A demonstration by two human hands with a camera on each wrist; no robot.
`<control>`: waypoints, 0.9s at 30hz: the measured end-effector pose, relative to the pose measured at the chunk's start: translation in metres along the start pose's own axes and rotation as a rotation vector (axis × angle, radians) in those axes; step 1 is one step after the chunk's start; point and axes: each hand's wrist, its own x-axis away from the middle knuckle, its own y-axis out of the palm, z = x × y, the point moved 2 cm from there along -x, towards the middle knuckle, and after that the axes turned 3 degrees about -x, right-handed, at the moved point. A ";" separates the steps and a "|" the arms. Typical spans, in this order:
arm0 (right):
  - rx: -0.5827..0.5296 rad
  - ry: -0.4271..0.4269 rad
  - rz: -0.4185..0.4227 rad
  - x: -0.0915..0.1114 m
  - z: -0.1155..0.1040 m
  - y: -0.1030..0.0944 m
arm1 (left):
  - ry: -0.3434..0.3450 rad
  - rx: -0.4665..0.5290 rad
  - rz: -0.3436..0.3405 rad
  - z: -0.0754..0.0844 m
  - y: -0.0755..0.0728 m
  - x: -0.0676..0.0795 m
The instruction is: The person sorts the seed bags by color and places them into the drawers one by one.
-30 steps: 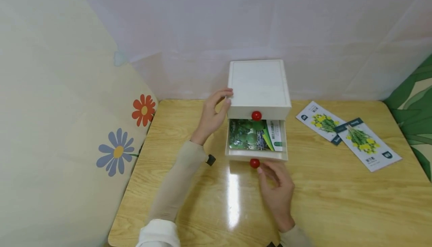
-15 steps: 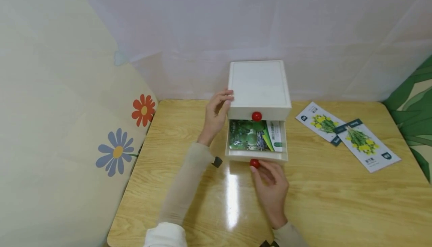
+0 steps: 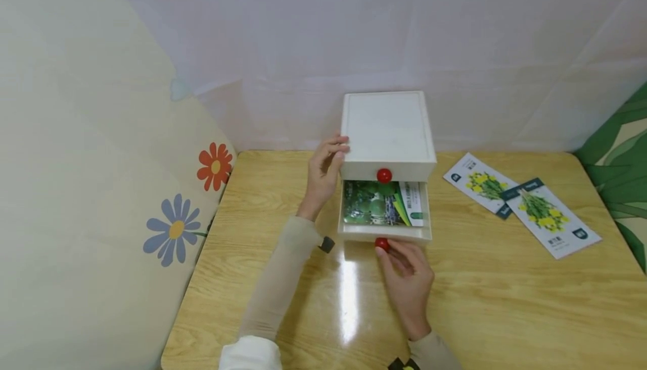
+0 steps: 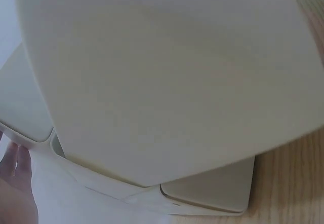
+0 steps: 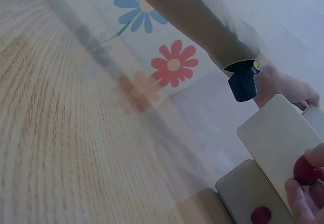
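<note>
A white two-drawer box [image 3: 384, 126] stands against the backdrop. Its upper drawer is closed, with a red knob [image 3: 384, 176] on the front. The lower drawer [image 3: 384, 234] is pulled out and holds a green picture packet [image 3: 371, 204]. My right hand [image 3: 408, 288] pinches the lower drawer's red knob [image 3: 381, 243] between thumb and fingers, as the right wrist view also shows. My left hand [image 3: 323, 173] rests its fingertips on the box's left top edge. In the left wrist view the white drawer side [image 4: 167, 92] fills most of the picture, with left fingers [image 4: 23, 160] at the rim.
Two packets with yellow flowers, one [image 3: 482, 182] partly under the other [image 3: 551, 218], lie on the wooden table [image 3: 505, 302] to the right. A pale cloth [image 3: 505, 50] hangs behind, and a flower-printed sheet [image 3: 101, 190] stands on the left.
My right hand has shifted slightly left and its grip now sits closer round the lower knob. My left forearm has moved a little right. The drawers look the same.
</note>
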 end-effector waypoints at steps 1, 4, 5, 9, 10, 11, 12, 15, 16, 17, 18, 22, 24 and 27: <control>-0.001 0.000 0.000 0.000 0.000 0.000 | 0.000 0.000 0.000 0.000 0.000 0.000; -0.004 -0.004 0.002 -0.001 0.000 0.000 | 0.003 0.002 0.001 -0.001 0.001 0.000; -0.006 -0.004 0.004 -0.001 0.000 0.000 | 0.003 0.001 0.001 -0.001 0.001 -0.001; -0.009 -0.005 0.005 -0.003 0.001 0.001 | 0.002 0.002 0.005 0.000 0.001 0.000; -0.008 -0.006 0.006 -0.003 0.000 0.002 | 0.000 0.002 0.005 0.000 0.001 0.000; -0.011 -0.005 0.006 -0.003 0.000 0.002 | -0.001 0.002 0.006 0.000 0.001 0.000; -0.013 -0.002 0.007 -0.004 0.001 0.002 | -0.003 0.002 0.007 0.000 0.001 0.000; -0.025 0.017 0.011 -0.005 0.001 0.003 | -0.005 -0.002 0.007 0.000 0.000 0.000; -0.029 0.026 0.013 -0.005 0.001 0.003 | -0.005 -0.003 0.007 0.000 0.001 0.000; -0.033 0.036 0.016 -0.005 0.001 0.003 | -0.005 -0.005 0.007 0.000 0.001 0.000; -0.035 0.040 0.017 -0.006 0.001 0.003 | -0.006 -0.007 0.006 0.000 0.001 0.000; -0.036 0.037 0.016 -0.008 0.002 0.003 | -0.003 -0.005 0.007 0.001 0.001 0.000; -0.026 0.032 0.011 -0.009 0.003 0.003 | -0.004 -0.005 0.008 0.001 0.001 0.000; -0.021 0.035 0.004 -0.011 0.002 0.004 | -0.009 -0.006 0.010 0.001 0.001 0.000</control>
